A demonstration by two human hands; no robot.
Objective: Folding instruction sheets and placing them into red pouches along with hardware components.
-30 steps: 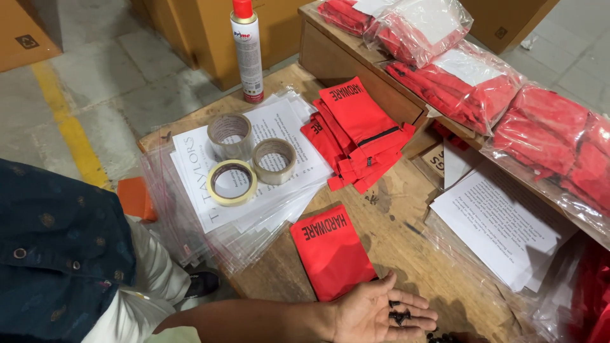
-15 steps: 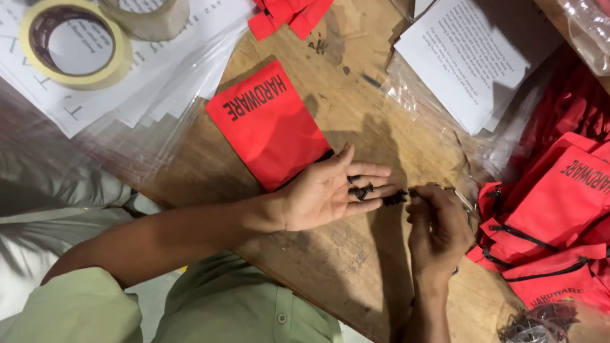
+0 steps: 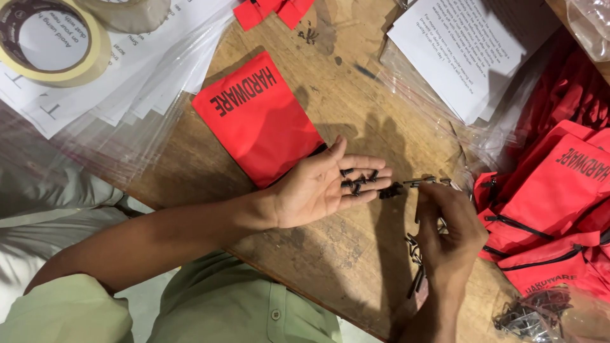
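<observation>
Scuffed wooden tabletop (image 3: 356, 267) under you, tape roll (image 3: 47, 38) and clear bags (image 3: 127, 127) far left, red pouch (image 3: 257, 117) next. Your left hand (image 3: 318, 190) lies flat open, cupping small black screws (image 3: 357, 181); tilt it and they roll off. Your right hand (image 3: 448, 232) pinches what looks like one more screw (image 3: 419, 182), beside the red pouch pile (image 3: 553, 203).
</observation>
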